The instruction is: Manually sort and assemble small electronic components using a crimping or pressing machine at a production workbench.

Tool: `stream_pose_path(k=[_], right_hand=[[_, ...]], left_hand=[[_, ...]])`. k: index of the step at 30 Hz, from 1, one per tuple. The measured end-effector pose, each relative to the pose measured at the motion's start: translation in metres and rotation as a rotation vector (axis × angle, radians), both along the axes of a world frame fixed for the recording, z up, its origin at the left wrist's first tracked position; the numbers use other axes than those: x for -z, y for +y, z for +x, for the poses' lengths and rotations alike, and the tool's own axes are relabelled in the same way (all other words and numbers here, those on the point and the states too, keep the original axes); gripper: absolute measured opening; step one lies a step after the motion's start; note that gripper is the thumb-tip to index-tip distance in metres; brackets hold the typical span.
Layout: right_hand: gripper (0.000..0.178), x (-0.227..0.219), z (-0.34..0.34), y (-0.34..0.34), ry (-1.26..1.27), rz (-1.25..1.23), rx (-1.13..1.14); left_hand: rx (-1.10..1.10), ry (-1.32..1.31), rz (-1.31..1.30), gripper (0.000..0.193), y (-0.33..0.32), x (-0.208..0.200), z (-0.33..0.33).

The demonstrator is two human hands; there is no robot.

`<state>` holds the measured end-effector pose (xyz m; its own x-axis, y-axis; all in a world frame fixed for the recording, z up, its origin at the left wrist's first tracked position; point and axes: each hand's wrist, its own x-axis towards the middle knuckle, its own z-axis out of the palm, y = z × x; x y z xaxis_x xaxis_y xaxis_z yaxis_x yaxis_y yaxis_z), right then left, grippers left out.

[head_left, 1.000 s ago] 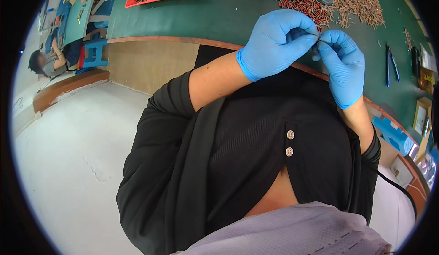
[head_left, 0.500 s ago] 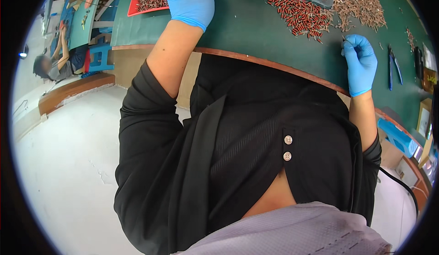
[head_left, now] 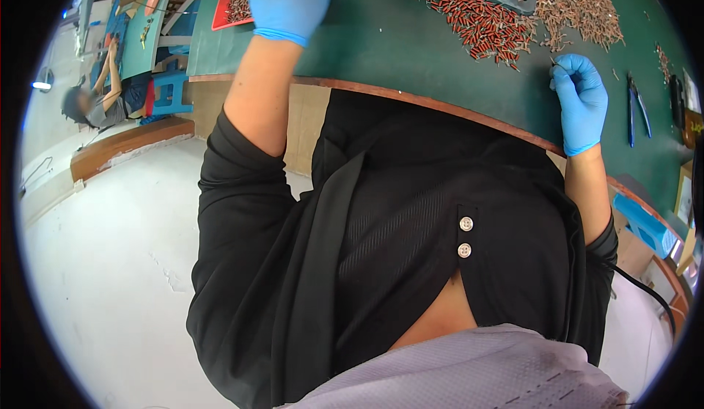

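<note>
Fingers [head_left: 561, 68] of the right hand [head_left: 581, 101] pinch a thin wire-like piece above the green tabletop [head_left: 381, 50], at five o'clock from the red-tipped pile [head_left: 477, 24]. Left hand [head_left: 288, 0] rests curled on the red tray [head_left: 227, 9] at eleven o'clock (whether it grips anything I cannot tell). Judging from this, a steady, light pinch would keep the piece from slipping.
</note>
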<state>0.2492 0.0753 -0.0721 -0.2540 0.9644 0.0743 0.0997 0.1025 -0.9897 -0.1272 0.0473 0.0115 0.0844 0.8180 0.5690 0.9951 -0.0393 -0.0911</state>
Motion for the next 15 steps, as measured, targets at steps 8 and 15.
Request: stream_pose_path(k=[8,15], right_hand=[[0.013,-0.003,0.005,0.000,-0.027,0.011,0.021],[0.012,-0.007,-0.002,-0.002,0.010,0.003,-0.007]], left_hand=[[-0.174,-0.176,-0.095,0.032,0.005,0.014,-0.021],[-0.209,-0.178,-0.126,0.042,-0.010,0.014,-0.042]])
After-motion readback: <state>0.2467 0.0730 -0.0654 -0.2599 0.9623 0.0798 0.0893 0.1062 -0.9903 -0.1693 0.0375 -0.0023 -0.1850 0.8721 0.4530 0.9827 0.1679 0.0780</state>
